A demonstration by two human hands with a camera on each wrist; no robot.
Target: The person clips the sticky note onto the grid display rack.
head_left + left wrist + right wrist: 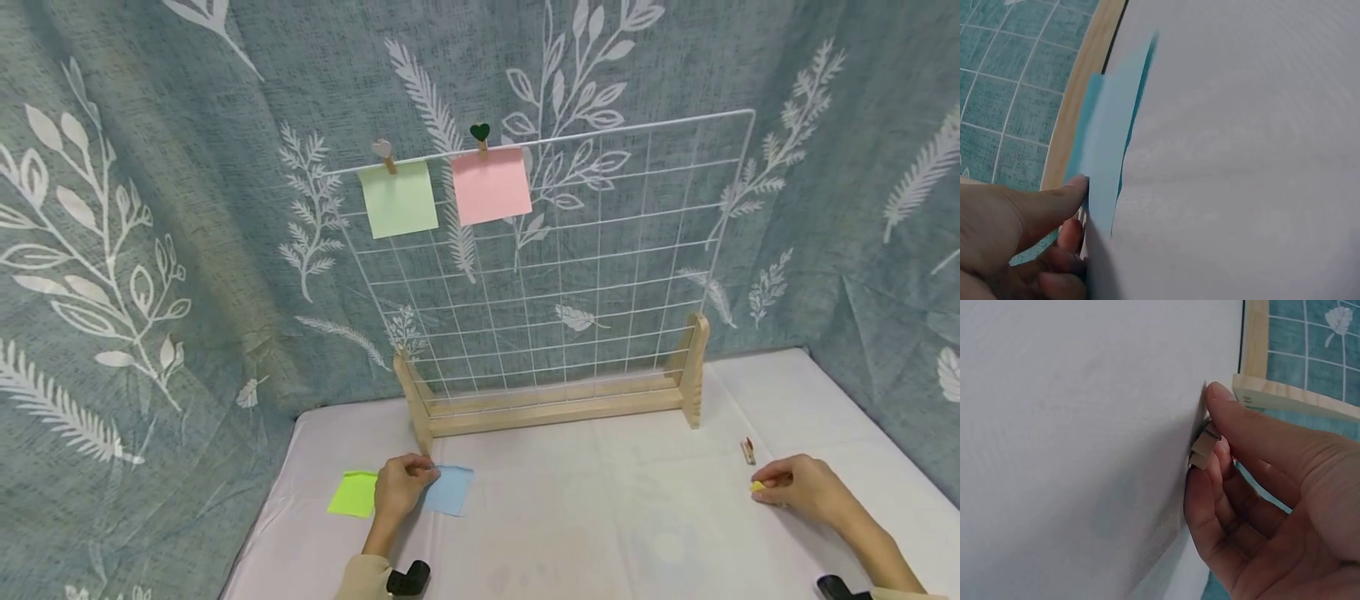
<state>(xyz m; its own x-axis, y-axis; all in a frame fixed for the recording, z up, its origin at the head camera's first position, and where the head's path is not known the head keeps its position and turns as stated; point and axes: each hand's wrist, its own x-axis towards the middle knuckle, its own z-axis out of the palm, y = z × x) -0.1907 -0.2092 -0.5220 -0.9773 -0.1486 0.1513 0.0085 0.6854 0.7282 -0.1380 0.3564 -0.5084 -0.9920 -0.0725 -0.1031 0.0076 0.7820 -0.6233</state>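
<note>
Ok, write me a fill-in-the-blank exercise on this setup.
The white wire grid stands on a base made of ____.
The pale green square paper note hangs to the ____ of the pink square paper note.
The person's left hand grips a square paper note coloured ____.
The small wooden clip lying near the person's right hand has a ____ top.
Missing words: wood; left; blue; red.

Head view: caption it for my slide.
Left hand pinches a blue note; right hand grips a yellow clip.

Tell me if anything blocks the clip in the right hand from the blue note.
Nothing visible does: only white cloth lies between the clip and the blue note, whose edge the left hand pinches.
</note>
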